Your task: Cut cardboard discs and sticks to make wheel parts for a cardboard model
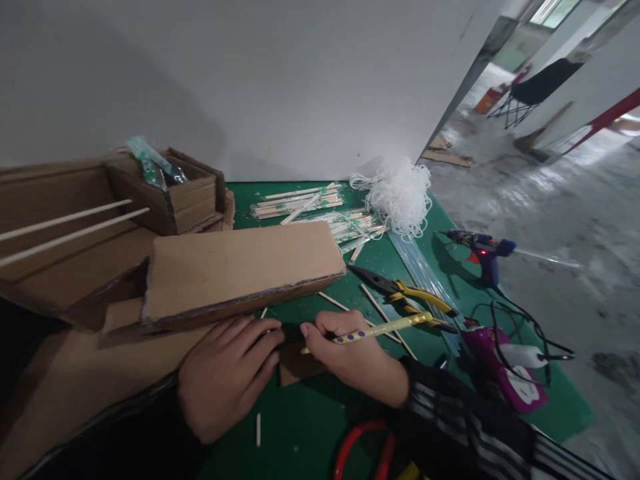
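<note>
My right hand is closed on a yellow pencil with purple dots. The pencil's lower end meets a small brown cardboard piece lying on the green table. My left hand rests palm down with its fingers loosely spread, the fingertips by the left edge of that piece. Just beyond my left hand stands a long cardboard box. Whether anything lies beneath my left palm is hidden.
Yellow-handled pliers, wrapped sticks, a white cord bundle and clear glue sticks lie behind. A glue gun and purple box stand right. Red handles are near the front. Cardboard fills the left.
</note>
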`<state>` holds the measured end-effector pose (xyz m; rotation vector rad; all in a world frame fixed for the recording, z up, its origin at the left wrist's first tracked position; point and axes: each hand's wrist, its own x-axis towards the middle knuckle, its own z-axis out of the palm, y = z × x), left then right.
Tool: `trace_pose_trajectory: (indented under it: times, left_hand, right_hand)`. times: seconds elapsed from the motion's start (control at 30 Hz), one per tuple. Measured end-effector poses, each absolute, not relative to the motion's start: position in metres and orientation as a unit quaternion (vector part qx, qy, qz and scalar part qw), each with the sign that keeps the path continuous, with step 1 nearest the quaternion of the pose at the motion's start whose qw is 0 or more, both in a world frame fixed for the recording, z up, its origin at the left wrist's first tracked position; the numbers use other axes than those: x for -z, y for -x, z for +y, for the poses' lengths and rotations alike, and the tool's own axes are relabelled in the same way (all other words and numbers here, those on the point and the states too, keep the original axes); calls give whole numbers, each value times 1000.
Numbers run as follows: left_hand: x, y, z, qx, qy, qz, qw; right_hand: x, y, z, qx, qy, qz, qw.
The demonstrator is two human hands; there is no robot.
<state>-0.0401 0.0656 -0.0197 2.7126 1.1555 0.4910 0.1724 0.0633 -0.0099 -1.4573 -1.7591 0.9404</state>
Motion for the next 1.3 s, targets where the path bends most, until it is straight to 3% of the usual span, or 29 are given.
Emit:
trace_pose_trajectory:
  times: [1.3]
  left_hand:
    - [19, 40, 66, -160, -905, 385, 84]
  right_hand:
    - [9, -174, 61, -340, 562, -710, 255]
